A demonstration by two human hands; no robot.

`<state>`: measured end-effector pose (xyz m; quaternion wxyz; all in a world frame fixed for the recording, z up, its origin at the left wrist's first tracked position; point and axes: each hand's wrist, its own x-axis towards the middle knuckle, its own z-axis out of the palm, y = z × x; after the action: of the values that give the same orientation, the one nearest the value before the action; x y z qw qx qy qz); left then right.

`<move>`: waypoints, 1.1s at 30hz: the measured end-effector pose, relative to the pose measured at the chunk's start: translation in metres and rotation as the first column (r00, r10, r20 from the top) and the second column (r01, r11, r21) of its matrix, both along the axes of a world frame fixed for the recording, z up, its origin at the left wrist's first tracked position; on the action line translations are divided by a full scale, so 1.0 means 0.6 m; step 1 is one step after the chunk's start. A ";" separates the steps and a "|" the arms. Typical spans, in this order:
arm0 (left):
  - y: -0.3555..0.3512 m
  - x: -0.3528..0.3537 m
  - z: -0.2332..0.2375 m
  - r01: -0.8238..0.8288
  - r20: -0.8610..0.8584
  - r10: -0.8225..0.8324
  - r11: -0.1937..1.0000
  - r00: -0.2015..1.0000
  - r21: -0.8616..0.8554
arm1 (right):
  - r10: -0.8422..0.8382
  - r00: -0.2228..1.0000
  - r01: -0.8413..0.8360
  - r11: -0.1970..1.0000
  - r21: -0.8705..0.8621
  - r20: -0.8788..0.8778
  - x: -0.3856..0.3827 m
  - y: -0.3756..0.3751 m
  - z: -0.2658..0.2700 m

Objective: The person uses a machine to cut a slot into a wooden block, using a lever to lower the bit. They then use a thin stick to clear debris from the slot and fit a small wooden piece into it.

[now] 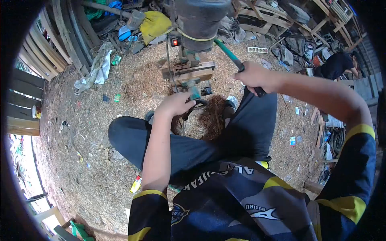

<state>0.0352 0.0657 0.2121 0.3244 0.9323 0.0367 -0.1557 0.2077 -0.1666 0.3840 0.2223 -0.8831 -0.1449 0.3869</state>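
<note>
A green machine with a large dark motor housing [203, 20] stands in front of me. My right hand [257, 77] is closed round the black-ended grip of its green lever [229, 52], to the right of the housing. Lower down, my left hand [176, 105] curls over a black handwheel [200, 105] at the near end of the green vise; its fingertips are partly hidden. Stacked pieces of wood [191, 74] sit across the machine under the housing. A small red light [175, 42] glows on the housing's left side.
Wood shavings cover the ground [96, 156]. Planks [64, 36] lean at the upper left, near a yellow sack [155, 26] and a white cloth [96, 72]. Scrap wood [265, 20] is heaped at the back right. Another person [337, 66] bends down at the far right.
</note>
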 end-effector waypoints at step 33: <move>-0.142 0.020 -0.206 -0.303 -0.168 0.333 0.936 0.928 0.181 | -0.193 0.942 0.096 0.939 0.330 0.276 -0.060 -0.048 -0.216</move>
<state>0.0469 -0.0194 0.0886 0.2684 0.9160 0.2310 -0.1887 0.1718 -0.1951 0.2543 0.3623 -0.8939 -0.1709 0.2011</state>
